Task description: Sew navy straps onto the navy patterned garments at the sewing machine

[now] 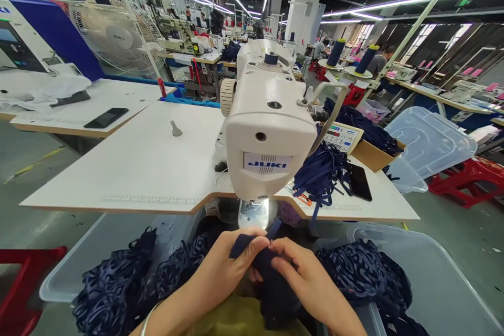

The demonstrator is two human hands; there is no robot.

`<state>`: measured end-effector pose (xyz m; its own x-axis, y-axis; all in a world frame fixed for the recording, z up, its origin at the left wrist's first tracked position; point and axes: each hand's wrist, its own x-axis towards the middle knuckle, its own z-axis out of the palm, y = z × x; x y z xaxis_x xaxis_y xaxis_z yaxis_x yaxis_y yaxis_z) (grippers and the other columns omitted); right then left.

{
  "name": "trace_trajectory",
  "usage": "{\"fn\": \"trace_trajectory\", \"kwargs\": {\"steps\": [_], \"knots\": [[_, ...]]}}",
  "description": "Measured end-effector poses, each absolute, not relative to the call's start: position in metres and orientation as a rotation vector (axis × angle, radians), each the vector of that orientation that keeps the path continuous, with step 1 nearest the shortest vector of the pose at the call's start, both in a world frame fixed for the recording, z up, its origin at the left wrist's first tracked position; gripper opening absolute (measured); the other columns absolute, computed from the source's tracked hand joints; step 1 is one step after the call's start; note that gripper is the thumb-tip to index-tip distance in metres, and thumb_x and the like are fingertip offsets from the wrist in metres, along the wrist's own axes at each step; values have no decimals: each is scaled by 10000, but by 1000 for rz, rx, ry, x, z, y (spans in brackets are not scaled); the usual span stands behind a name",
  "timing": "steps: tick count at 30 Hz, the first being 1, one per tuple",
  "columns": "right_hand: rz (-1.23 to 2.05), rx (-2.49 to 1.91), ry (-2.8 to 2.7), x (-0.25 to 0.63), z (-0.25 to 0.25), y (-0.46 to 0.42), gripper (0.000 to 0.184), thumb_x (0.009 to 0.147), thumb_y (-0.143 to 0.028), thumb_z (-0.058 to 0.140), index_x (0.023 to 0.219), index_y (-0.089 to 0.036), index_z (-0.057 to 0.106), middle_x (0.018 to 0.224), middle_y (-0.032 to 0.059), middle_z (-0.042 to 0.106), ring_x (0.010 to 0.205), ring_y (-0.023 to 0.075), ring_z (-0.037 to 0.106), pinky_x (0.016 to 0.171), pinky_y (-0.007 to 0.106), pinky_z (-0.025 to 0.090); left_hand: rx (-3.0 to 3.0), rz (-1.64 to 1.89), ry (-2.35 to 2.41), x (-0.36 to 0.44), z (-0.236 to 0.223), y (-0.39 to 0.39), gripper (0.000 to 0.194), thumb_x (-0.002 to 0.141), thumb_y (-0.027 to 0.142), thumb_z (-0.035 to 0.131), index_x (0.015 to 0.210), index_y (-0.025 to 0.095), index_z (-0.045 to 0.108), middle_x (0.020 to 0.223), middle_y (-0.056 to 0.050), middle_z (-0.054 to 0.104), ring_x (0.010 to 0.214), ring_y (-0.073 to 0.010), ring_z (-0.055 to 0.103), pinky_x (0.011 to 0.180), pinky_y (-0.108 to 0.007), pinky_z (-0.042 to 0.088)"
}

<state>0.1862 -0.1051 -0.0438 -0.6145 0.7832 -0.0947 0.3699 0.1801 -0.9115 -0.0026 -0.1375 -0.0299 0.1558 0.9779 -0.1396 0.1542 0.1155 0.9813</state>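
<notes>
Just below the sewing machine [271,115], my left hand [232,257] pinches a piece of dark navy fabric [275,289] between thumb and fingers. My right hand [301,268] is closed on the same fabric at its upper edge, its fingertips close to the left thumb. A short navy strip [274,228] sticks up from the fabric toward the machine's lit metal sewing arm [254,213]. The rest of the fabric hangs down over my lap.
Navy strips [321,173] and a black phone [360,182] lie on the white table [157,157] right of the machine. Clear plastic bins [444,262] with bundled navy pieces [362,273] flank my lap. A red stool [23,278] stands at left, a fan [118,37] behind.
</notes>
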Motion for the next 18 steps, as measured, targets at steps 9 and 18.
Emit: {"fn": "trace_trajectory", "kwargs": {"steps": [9, 18], "knots": [[1321, -1194, -1866, 158, -66, -77, 259, 895, -439, 510, 872, -189, 573, 629, -57, 441, 592, 94, 402, 574, 213, 310, 1515, 1048, 1746, -13, -57, -132, 366, 913, 508, 459, 1111, 201, 484, 590, 42, 626, 458, -135, 592, 465, -216, 460], [1190, -1200, -2019, 158, -62, -55, 172, 895, -366, 509, 830, -207, 490, 668, -54, 478, 618, 108, 457, 604, 228, 344, 2987, 1069, 1581, -29, -68, -130, 242, 936, 182, 495, 1153, 120, 583, 1178, -91, 652, 1168, -191, 555, 1041, -330, 379]]}}
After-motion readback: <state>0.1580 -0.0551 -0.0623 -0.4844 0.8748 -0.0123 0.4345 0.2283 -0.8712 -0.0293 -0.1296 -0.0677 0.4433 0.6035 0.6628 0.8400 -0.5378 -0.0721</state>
